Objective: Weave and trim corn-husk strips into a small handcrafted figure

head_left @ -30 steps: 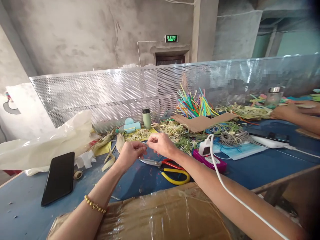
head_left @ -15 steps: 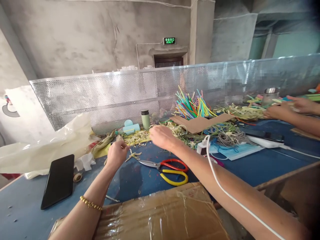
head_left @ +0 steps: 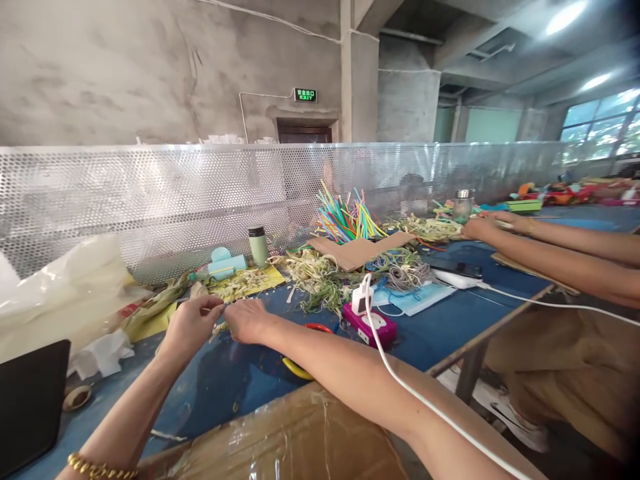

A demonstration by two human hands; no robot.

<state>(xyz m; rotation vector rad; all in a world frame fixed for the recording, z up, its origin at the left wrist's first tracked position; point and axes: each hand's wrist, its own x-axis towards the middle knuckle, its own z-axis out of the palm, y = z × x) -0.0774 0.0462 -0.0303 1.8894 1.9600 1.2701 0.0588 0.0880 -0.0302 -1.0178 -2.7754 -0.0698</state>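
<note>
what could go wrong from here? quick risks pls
1. The white cable crosses in front of the right forearm; it might snag and tug the charger.
2. The yellow handle shows beside that forearm, partly hidden; it might get bumped.
3. Pale strips lie close by the right hand; they could be brushed aside.

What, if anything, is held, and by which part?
Cannot tell: the left hand and right hand are close together, hiding any hold. Pale plant strips show just below, perhaps held, perhaps lying loose.
</note>
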